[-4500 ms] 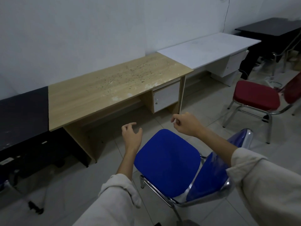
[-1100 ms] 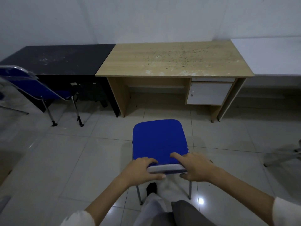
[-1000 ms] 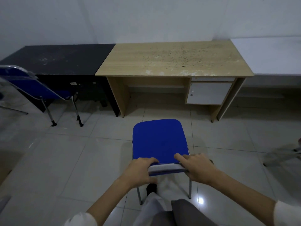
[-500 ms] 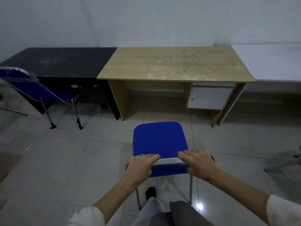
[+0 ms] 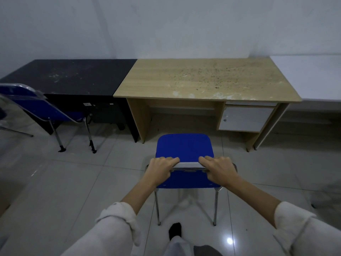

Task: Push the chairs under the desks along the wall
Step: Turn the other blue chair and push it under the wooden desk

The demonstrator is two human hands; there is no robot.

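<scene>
A blue chair with chrome legs stands on the tiled floor, its seat facing the knee space of the light wooden desk. The seat's front edge is just short of the desk's front. My left hand and my right hand both grip the top of the chair's backrest, one at each end. A second blue chair stands at the left, its seat partly under the black desk.
A white desk continues the row at the right against the white wall. The wooden desk has a white drawer unit on its right side. My foot is behind the chair's rear legs.
I turned the blue chair to face the wooden desk and took its backrest with both hands. Over the last second the chair has moved forward, closer to the desk.
</scene>
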